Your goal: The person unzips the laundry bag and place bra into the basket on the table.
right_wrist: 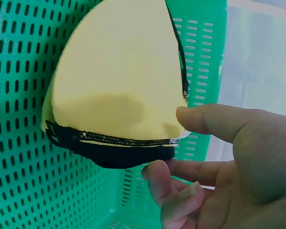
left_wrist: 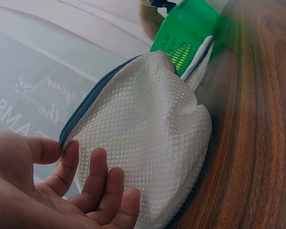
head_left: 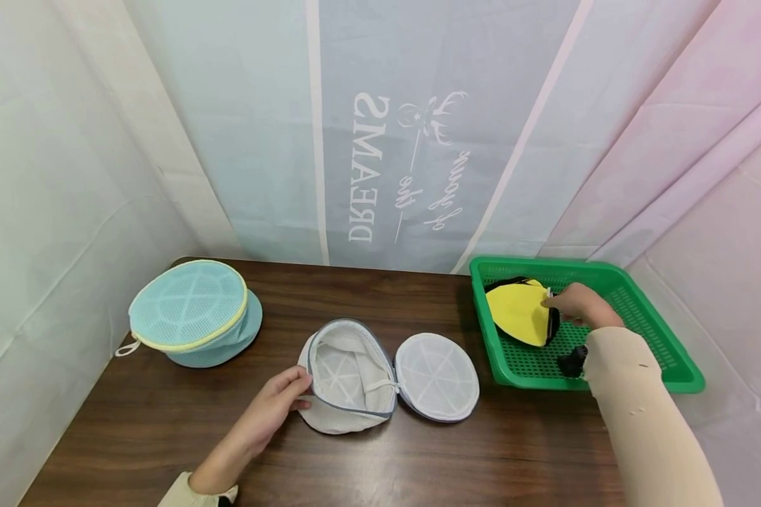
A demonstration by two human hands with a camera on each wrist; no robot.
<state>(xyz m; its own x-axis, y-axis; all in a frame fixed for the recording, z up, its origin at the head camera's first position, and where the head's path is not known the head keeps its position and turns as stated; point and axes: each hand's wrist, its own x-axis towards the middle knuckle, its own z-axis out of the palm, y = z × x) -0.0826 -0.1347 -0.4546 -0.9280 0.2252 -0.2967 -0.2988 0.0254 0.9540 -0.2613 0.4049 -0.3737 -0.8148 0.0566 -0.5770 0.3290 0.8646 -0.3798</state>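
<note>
A white mesh laundry bag (head_left: 338, 380) with a dark blue zip stands unzipped on the table, its round lid (head_left: 437, 377) folded out to the right. My left hand (head_left: 283, 394) pinches the bag's zipped rim between thumb and index finger; the other fingers lie loosely against the mesh (left_wrist: 133, 119). To the right, a yellow bra (head_left: 520, 313) with black trim lies in a green basket (head_left: 497, 362). My right hand (head_left: 580, 304) reaches into the basket and pinches the bra's edge, thumb on the yellow cup (right_wrist: 119, 67) and fingers under the black band (right_wrist: 128, 156).
A light blue mesh laundry bag (head_left: 196, 313) with yellow trim sits at the table's back left, its lid on top. Beside my right cuff is a small black object (head_left: 573, 361). Printed cloth (head_left: 393, 169) hangs behind the brown wooden table (head_left: 273, 296).
</note>
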